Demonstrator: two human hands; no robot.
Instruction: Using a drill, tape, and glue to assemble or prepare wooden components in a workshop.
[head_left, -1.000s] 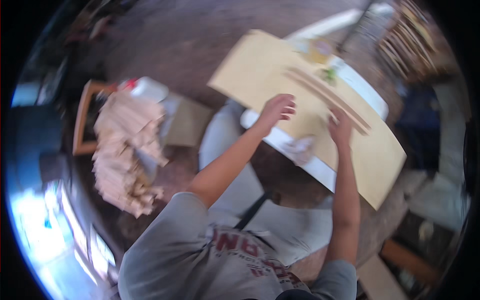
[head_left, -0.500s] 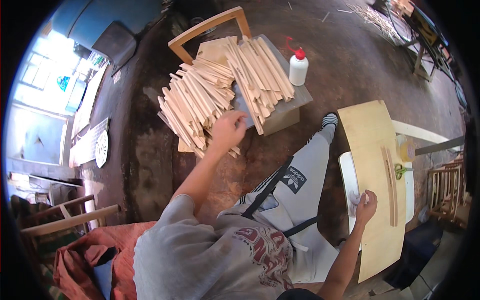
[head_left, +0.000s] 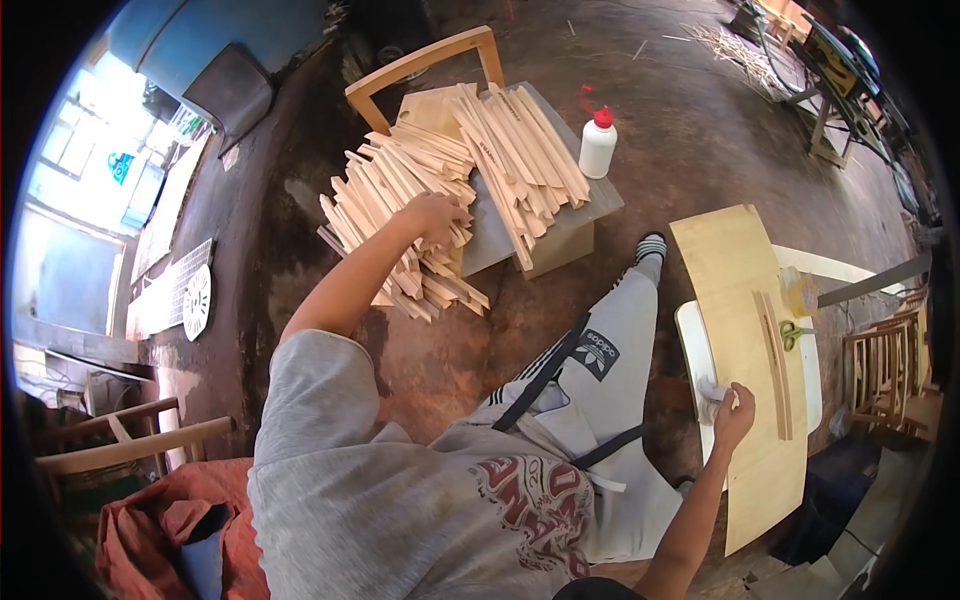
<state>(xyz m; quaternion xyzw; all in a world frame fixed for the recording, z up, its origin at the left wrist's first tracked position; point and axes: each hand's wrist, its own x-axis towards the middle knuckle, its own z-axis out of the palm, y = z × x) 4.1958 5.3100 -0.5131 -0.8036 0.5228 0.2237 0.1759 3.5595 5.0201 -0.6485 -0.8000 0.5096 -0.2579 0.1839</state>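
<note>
My left hand [head_left: 437,217] reaches over a loose pile of pale wooden strips [head_left: 375,195], at its right side. Its fingers curve down toward the strips; their tips are hidden, so I cannot tell whether one is gripped. Over at the right, my right hand [head_left: 735,415] is closed on a crumpled whitish rag [head_left: 711,392], above the near-left edge of a thin plywood sheet [head_left: 745,480]. On this sheet lie narrow wooden strips [head_left: 778,365] side by side and green-handled scissors [head_left: 792,335].
A grey stool-like surface [head_left: 490,245] holds a second bundle of strips [head_left: 525,150] and a white bottle [head_left: 598,150] with a red cap. Behind them rises a wooden chair frame [head_left: 425,55]. A yellowish jar [head_left: 800,292] stands by the sheet. A red cloth [head_left: 150,520] lies at lower left.
My left hand has moved left and up, onto the pile of strips. My right hand stays by the plywood sheet with the rag. The view has shifted slightly.
</note>
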